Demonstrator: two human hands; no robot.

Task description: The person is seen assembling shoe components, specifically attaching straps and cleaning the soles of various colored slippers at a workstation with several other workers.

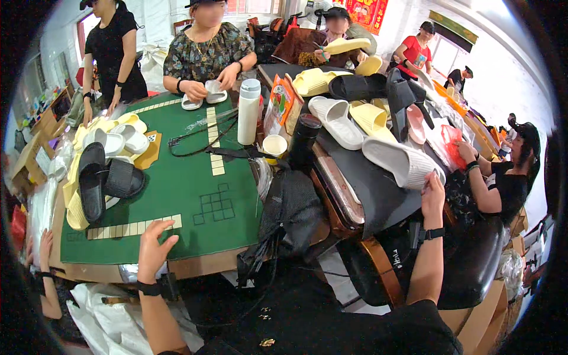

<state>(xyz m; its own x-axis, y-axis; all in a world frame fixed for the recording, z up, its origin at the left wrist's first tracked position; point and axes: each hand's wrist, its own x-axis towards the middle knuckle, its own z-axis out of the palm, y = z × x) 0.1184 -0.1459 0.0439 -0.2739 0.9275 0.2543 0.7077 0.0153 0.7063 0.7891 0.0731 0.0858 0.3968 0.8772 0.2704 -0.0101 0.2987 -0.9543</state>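
Note:
My right hand [433, 192] reaches over the black-covered table on the right, its fingers closed on the near end of a white ribbed slide sandal [395, 164]. Beside that sandal lie another white slide [337, 121], a yellow slide [371, 118] and a pink one [416, 123]. My left hand [155, 247] is held over the near edge of the green table, empty, fingers apart. A strip of pale tiles [133, 228] is nearest to it. Black slides [93, 183] rest on a heap of yellow and white slides [75, 201] at the left.
A white bottle [248, 112], a paper cup [274, 145] and a black flask [305, 139] stand between the tables. A black bag [290, 213] hangs at the near edge. Across the green table [177, 195], a person [207, 53] handles white slides. Another person [503, 183] sits at the right.

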